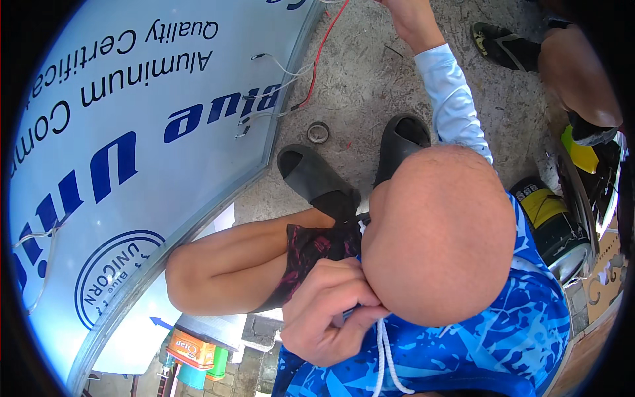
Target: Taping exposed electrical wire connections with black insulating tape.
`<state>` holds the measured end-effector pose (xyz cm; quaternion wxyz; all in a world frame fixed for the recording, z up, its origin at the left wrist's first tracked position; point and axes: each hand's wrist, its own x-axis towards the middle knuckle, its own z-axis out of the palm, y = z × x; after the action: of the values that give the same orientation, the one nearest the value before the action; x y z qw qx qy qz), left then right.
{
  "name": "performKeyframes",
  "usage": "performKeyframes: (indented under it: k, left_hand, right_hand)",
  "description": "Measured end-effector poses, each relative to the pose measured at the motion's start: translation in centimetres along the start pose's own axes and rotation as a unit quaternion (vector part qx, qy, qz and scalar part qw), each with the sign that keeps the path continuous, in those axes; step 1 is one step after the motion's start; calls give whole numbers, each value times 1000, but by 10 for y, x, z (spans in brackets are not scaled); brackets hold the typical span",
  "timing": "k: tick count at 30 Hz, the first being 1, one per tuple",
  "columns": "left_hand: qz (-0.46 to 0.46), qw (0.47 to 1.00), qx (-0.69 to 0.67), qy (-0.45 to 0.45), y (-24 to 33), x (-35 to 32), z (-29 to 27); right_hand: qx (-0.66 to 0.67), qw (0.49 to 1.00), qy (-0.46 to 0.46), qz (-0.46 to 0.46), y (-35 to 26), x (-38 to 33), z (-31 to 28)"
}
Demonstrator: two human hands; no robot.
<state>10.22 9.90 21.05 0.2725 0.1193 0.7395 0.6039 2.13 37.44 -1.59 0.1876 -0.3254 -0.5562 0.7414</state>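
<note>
My left hand (331, 314) is closed in front of my chest, near my bent knee. Thumb and fingers pinch a small dark thing, mostly hidden by them. A doubled white cord (383, 357) hangs beside the fingertips. My right arm, in a pale blue sleeve (451, 92), reaches forward past the knee. Only the wrist and part of my right hand (411, 23) show; its fingers lie beyond the upper edge. Near it a red wire (319, 58) runs to the rim of a large pale panel with blue print (149, 178). Thin white wires (286, 71) with dark ends come out of the panel.
A roll of tape (318, 132) lies on the concrete between my dark sandals (304, 172) and the panel. Another person's leg (575, 76) and slipper (506, 47) are at the far right. Below them stands a black can with a yellow label (546, 215). An orange box (190, 349) sits lower left.
</note>
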Motion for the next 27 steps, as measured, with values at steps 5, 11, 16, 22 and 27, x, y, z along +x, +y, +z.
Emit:
performKeyframes:
  k: [5,11,16,22,27]
  left_hand:
    - [45,999,19,-22,-3,3,0]
    - [47,997,38,40,-4,-3,6]
    - [50,991,102,71,4,-9,13]
    - [80,950,246,175,12,-28,32]
    - [110,962,224,106,20,-43,31]
  right_hand:
    - [-7,1000,-20,-6,3,1,-4]
    - [6,1000,-2,2,6,3,-3]
    - [1,1000,8,3,5,3,-2]
    - [20,1000,9,1,8,3,-5]
    - [40,999,21,8,13,7,-1]
